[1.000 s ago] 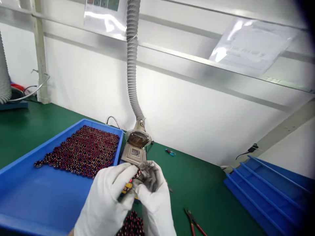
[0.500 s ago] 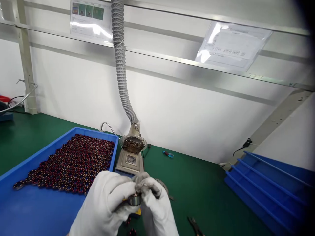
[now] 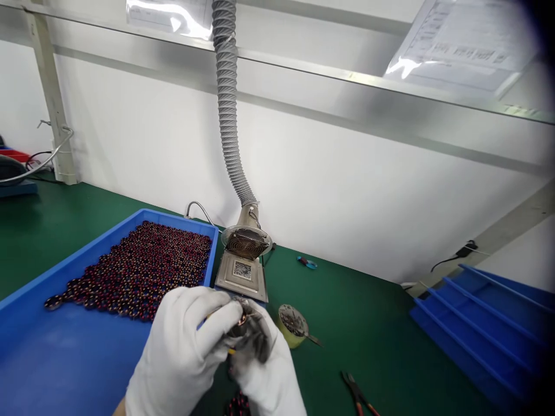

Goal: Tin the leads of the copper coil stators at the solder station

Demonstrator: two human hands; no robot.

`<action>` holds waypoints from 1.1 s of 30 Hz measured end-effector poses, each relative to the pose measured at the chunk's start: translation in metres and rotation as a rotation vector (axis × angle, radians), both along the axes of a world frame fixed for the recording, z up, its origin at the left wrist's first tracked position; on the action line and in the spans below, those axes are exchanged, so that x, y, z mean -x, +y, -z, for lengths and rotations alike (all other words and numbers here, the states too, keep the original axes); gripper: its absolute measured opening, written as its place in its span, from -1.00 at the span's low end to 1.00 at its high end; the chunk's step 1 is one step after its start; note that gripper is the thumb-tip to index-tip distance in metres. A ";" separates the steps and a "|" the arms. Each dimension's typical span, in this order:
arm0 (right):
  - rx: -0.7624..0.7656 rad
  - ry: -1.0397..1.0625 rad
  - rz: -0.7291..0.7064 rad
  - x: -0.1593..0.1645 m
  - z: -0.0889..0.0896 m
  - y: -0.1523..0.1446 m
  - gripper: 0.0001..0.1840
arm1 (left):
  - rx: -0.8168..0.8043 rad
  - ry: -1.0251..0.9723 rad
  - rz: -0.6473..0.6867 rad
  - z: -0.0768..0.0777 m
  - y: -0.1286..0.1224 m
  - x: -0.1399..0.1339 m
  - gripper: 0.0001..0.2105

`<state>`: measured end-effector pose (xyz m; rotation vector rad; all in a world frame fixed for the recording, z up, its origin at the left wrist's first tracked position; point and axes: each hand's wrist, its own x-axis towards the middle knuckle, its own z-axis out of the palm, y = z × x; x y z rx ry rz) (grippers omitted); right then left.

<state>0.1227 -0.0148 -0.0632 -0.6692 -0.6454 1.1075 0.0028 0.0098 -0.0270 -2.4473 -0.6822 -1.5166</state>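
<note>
Both my hands wear white gloves, with darkened fingertips on the right. My left hand (image 3: 184,346) is closed, its thumb and fingers gripping a small ring-shaped coil (image 3: 239,328) with copper wire on it. My right hand (image 3: 273,361) is against the coil's right side, its fingertips dark and smeared by motion, so their grip does not show. Below the hands, several dark coils with red and copper windings (image 3: 237,404) lie on the green table, partly hidden. Many similar wound coils (image 3: 147,268) fill the upper part of the blue tray (image 3: 56,364) at left.
A metal heating unit (image 3: 243,277) stands behind my hands, under a grey exhaust hose (image 3: 228,104). To the right are a yellowish pot of grey residue (image 3: 291,325) and pliers (image 3: 356,394). Farther off lie a small blue-handled tool (image 3: 307,263) and stacked blue trays (image 3: 481,335).
The view has shifted, uncovering the pot and more of the pliers. My right fingers have moved and blurred around the coil, which has tilted in my left hand.
</note>
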 end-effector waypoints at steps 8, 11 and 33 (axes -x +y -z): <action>0.139 0.189 -0.178 -0.028 0.037 0.023 -0.77 | 0.434 -0.058 0.285 0.001 0.005 0.007 -0.63; 0.150 0.267 -0.215 -0.028 0.044 0.024 -0.79 | 0.491 -0.122 0.352 -0.002 0.008 0.007 -0.69; 0.146 0.210 -0.384 0.004 -0.007 -0.019 -0.58 | 0.883 -0.511 0.498 -0.007 0.000 0.003 -0.86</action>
